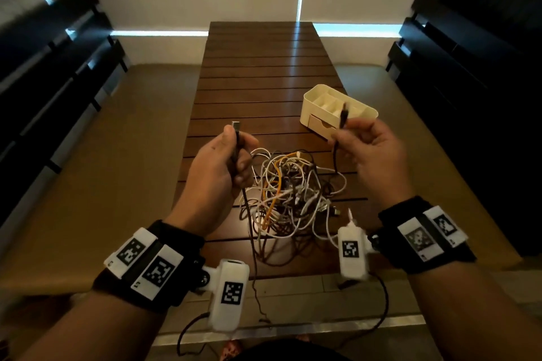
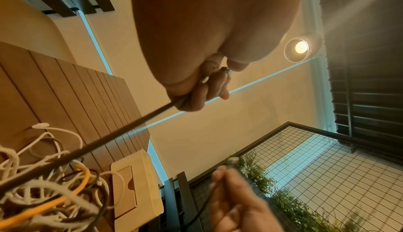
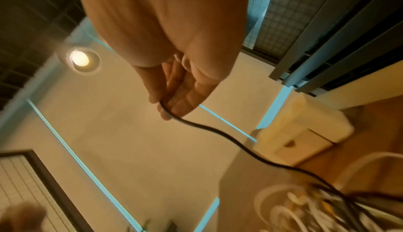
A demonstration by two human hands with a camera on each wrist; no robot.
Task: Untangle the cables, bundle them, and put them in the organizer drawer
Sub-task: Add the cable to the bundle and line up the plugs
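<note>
A tangle of white, orange and dark cables [image 1: 289, 193] lies on the slatted wooden table [image 1: 264, 67]. My left hand [image 1: 231, 155] is raised over its left side, fingers curled round a black cable [image 1: 236, 143] whose metal plug [image 1: 236, 125] sticks up; the same cable [image 2: 104, 137] runs taut down to the pile. My right hand [image 1: 366, 141] pinches another black cable end [image 1: 343, 116] upright above the pile's right side; that cable [image 3: 218, 132] sags down into the tangle [image 3: 316, 206]. The cream organizer [image 1: 337, 110] with its shut drawer [image 1: 319, 126] stands just beyond my right hand.
Dark slatted benches [image 1: 58, 67] flank the table on the left, and more [image 1: 469, 53] on the right. The table's far half [image 1: 267, 47] is bare wood. A thin dark cable [image 1: 255, 272] hangs over the table's near edge towards the floor.
</note>
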